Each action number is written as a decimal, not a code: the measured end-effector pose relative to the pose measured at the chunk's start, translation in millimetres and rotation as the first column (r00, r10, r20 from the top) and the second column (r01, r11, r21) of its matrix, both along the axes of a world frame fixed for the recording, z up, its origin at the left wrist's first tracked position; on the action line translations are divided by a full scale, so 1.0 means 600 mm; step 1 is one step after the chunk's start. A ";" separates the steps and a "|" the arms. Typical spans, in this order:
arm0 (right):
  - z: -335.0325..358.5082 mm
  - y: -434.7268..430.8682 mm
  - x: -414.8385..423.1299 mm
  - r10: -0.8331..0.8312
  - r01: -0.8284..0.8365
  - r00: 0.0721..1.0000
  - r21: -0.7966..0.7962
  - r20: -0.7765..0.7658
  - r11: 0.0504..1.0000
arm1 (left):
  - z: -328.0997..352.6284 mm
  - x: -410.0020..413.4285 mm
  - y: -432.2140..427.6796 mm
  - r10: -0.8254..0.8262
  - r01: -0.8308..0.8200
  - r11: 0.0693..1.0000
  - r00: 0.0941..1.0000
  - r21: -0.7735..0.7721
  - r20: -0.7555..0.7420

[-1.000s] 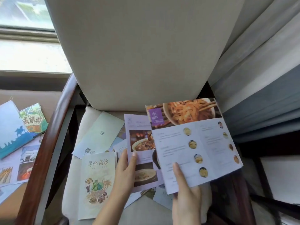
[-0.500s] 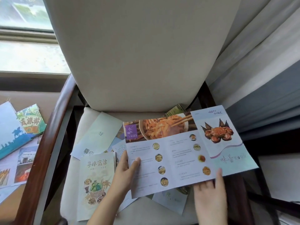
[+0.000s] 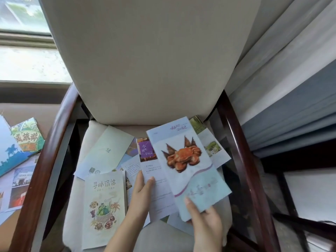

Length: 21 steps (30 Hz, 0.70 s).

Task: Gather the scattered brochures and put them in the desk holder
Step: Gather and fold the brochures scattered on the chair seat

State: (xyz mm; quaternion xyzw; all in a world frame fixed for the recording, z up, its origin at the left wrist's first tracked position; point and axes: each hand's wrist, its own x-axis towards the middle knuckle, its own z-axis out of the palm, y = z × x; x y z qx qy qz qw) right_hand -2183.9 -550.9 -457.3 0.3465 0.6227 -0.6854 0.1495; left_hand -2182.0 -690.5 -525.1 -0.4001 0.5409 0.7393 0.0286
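Looking down from the head camera, one sees a folded crab brochure held just above the seat cushion of a chair, a little right of the middle of the seat. Its long axis runs from near to far, and the far end leans slightly to the left. The cover faces up, with the crab picture on the far half and a pale blue band with the title on the near half. This cover panel lies over a white inner panel, which shows on the left side and has a small purple label at its far end.

The right hand pinches the near end of the crab brochure. The thumb lies on top of the blue band and the other fingers are under the paper, hidden. The left hand holds the left edge of the white inner panel, with the thumb pressed on the page. Its fingers lie along the edge, and I cannot tell if they go under the sheet.

On the near left of the seat lies a cream brochure with a drawn basket of food. It lies flat, just beside the left hand, with its long axis near to far. Farther away is a pale green brochure, tilted with its far end to the right. A brochure with green photos shows partly from under the crab brochure at the far right.

Left of the dark wooden armrest, a table carries a blue brochure and a green and orange brochure. A grey curtain hangs at the right.
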 end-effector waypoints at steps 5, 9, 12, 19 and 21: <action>-0.042 -0.060 0.042 0.043 -0.057 0.993 0.129 0.109 0.990 | -0.004 -0.002 0.016 0.138 -0.134 0.973 0.990 0.187 -0.006; -0.062 -0.092 0.059 0.049 -0.068 0.991 0.154 0.127 0.986 | -0.004 0.004 0.013 0.087 -0.095 0.988 0.994 -0.124 -0.072; -0.064 -0.077 0.052 0.005 -0.005 1.000 0.371 0.001 0.928 | -0.008 0.023 -0.029 0.037 -0.054 0.978 0.996 -0.202 -0.085; -0.097 -0.104 0.031 0.611 -0.617 0.785 0.206 0.100 0.759 | -0.026 0.137 -0.167 -0.136 0.140 0.971 0.990 -0.195 0.037; -0.124 -0.137 0.047 0.690 -0.704 0.710 0.174 0.141 0.688 | -0.040 0.168 -0.177 -0.098 0.117 0.973 0.990 -0.196 0.106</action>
